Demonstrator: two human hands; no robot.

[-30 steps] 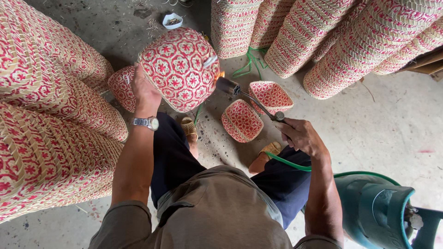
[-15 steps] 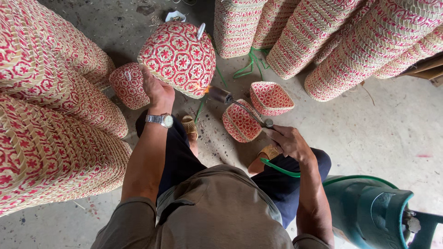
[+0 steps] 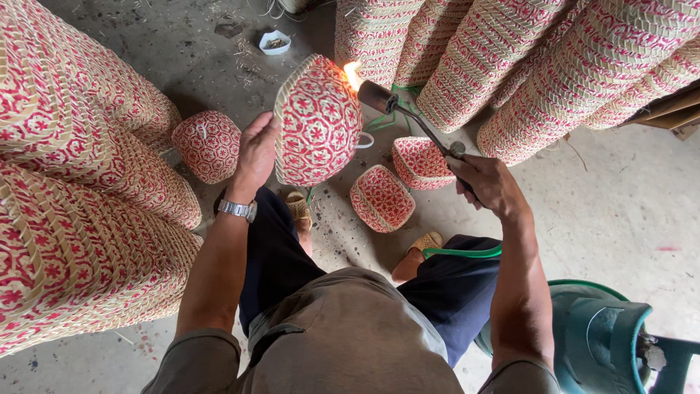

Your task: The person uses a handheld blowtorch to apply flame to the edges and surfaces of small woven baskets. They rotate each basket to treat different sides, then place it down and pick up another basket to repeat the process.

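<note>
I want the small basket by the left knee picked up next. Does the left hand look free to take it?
Probably not yet: the left hand holds up the woven basket at the torch flame. The small basket lies just beside it, nothing between.

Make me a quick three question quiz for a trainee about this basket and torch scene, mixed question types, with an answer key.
1. True or false: the left hand holds the red patterned woven basket up off the floor.
2. Multiple choice: the flame of the gas torch in the right hand is at the basket's A) upper rim, B) underside, C) handle.
3. Fill in: the green hose runs towards the green gas ____ at lower right.

Key: 1 true; 2 A; 3 cylinder.
</note>
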